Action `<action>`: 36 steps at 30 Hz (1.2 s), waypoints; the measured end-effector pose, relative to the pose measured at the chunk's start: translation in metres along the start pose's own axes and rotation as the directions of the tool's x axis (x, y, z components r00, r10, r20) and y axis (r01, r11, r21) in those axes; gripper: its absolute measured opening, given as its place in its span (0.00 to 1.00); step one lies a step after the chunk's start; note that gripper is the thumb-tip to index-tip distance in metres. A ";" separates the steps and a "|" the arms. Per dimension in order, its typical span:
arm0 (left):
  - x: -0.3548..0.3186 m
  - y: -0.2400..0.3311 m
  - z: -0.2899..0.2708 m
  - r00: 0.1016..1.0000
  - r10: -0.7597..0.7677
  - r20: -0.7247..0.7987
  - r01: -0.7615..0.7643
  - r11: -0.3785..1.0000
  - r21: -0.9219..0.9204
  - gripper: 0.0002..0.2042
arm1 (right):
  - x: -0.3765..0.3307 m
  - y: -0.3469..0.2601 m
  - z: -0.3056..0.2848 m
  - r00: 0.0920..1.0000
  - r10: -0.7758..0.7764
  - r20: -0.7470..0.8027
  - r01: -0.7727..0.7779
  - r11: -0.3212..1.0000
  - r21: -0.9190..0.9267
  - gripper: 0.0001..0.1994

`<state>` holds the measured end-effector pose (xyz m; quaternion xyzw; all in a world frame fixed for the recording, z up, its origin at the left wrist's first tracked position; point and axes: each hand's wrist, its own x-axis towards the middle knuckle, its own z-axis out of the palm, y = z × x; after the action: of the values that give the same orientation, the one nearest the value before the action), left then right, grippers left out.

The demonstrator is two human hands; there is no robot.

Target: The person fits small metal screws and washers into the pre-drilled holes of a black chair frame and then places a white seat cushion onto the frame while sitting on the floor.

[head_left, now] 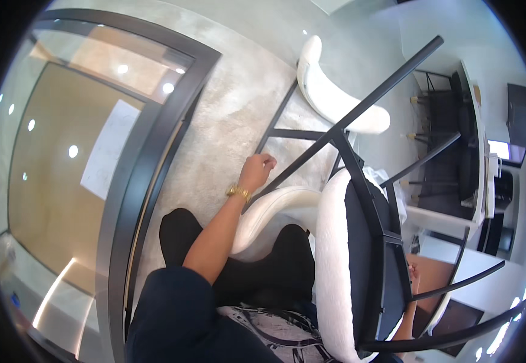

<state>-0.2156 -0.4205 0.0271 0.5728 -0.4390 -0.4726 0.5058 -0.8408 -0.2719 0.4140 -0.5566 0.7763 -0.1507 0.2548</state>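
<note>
A chair lies tipped over across my lap, its thick white fluffy seat point(334, 266) standing on edge. The black underside point(366, 242) of the seat faces right, with black metal legs point(390, 85) reaching out from it. Its curved white backrest point(275, 209) arches over my thighs. My left hand point(258, 172), a gold watch at the wrist, is raised just left of a long black leg, fingers curled in; whatever they may hold is hidden. Beyond the seat's right side, my right hand point(413, 273) shows only in part, close to the underside, its grip mostly covered.
Another chair with a curved white backrest point(335, 97) and black frame stands ahead on the pale floor point(233, 103). Along my left runs a dark-framed glass panel point(148, 157). Several black chairs point(444, 133) line a counter at the right.
</note>
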 end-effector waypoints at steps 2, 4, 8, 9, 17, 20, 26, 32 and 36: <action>-0.042 0.052 -0.042 0.989 -0.089 -0.120 0.089 0.996 -0.005 0.09 | 0.020 -0.001 0.014 0.996 -0.083 -0.017 0.082 0.995 -0.057 0.11; -0.082 0.107 -0.071 0.971 -0.124 -0.204 0.106 0.990 -0.097 0.09 | 0.022 0.001 0.020 0.991 -0.125 -0.056 0.131 0.985 0.113 0.13; -0.138 0.222 -0.081 0.942 0.073 -0.327 -0.200 0.905 -0.375 0.07 | 0.040 -0.008 0.022 0.957 -0.266 -0.113 0.260 0.964 -0.060 0.14; -0.151 0.246 -0.077 0.918 0.166 -0.359 -0.318 0.851 -0.419 0.06 | 0.045 -0.027 0.039 0.948 -0.305 -0.087 0.304 0.952 -0.023 0.13; -0.169 0.371 -0.040 0.965 0.261 -0.032 -0.254 0.898 -0.360 0.08 | 0.029 -0.011 0.042 0.914 -0.362 -0.181 0.393 0.901 0.181 0.06; -0.151 0.396 -0.029 0.964 0.240 0.114 -0.198 0.936 -0.290 0.11 | 0.001 -0.029 0.057 0.870 -0.411 -0.271 0.448 0.889 0.090 0.05; -0.138 0.434 0.035 0.889 0.171 0.425 -0.163 0.985 -0.055 0.10 | -0.057 -0.047 0.066 0.887 -0.347 -0.304 0.389 0.917 0.089 0.05; -0.130 0.426 0.127 0.696 -0.026 0.718 0.045 0.999 -0.007 0.09 | -0.081 -0.046 0.056 0.918 -0.306 -0.254 0.358 0.913 0.194 0.06; -0.130 0.412 0.171 0.616 -0.084 0.783 0.155 0.988 -0.016 0.07 | -0.058 -0.069 0.033 0.814 -0.498 -0.298 0.566 0.794 0.221 0.06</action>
<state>-0.4165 -0.3632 0.4419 0.3180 -0.5556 -0.7243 0.2560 -0.7532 -0.2391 0.4356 -0.6874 0.5784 -0.3942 0.1938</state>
